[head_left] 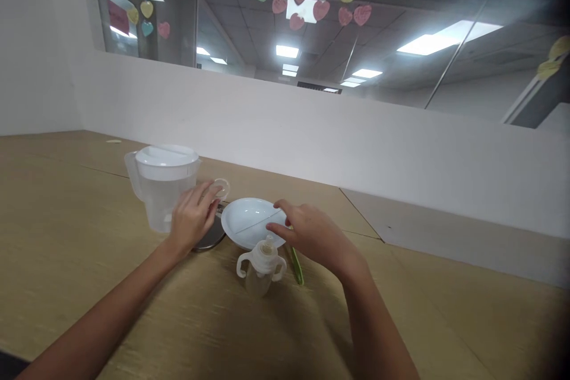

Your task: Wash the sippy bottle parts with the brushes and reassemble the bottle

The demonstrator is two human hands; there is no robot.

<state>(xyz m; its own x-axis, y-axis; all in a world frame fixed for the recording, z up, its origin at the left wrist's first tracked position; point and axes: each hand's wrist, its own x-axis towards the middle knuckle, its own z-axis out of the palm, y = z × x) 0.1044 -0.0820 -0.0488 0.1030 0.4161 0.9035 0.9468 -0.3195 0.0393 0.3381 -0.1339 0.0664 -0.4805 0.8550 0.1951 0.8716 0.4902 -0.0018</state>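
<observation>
My left hand (192,217) pinches a clear round cap (221,189) beside the lidded pitcher. My right hand (312,234) hovers at the right rim of a white bowl (249,206), thumb and forefinger apart. A thin stick (258,224) lies across the bowl; its upper end reaches close to those fingers, and I see no grip on it. Just in front of the bowl, a two-handled baby bottle (262,267) stands upright with its nipple exposed. A green strip-like object (297,267) lies under my right hand, its far end hidden.
A translucent pitcher (154,202) with a white lid stands at the left. Between it and the bowl lies a dark round flat object (211,238), partly covered by my left hand. Behind the wooden table (191,326) runs a low white wall (267,130) below a window.
</observation>
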